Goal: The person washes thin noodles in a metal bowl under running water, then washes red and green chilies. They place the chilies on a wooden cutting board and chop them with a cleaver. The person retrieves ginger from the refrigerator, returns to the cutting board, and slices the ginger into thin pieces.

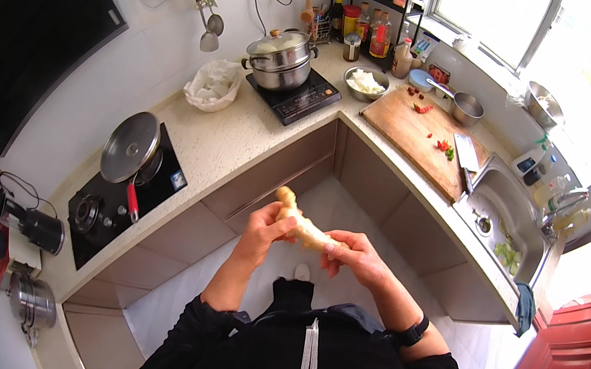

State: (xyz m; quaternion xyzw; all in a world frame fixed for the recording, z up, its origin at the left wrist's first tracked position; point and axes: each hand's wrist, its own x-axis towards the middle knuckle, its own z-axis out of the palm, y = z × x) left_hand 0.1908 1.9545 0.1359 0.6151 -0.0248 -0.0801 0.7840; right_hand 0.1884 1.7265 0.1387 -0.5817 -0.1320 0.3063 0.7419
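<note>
A knobbly piece of ginger root [306, 230] is held up in front of my body, above the floor. My left hand [271, 227] grips it near its middle, thumb on top. Its right end lies between the thumb and fingers of my right hand [352, 255]. Beyond, on the counter, is a wooden cutting board [400, 126] with a cleaver [466, 153] at its right. Chopped red and green pepper [445, 148], a red chili [422, 109] and several small dark red pieces [415, 92] lie on that board.
A lidded steamer pot [279, 66] stands on an induction cooker [296, 96]. Beside it are a bowl of white chunks [366, 82] and a bag-lined basket [211, 88]. Green peelings [507, 255] lie in the sink [535, 238]. A pan with a red handle [132, 202] sits on the gas hob [115, 212].
</note>
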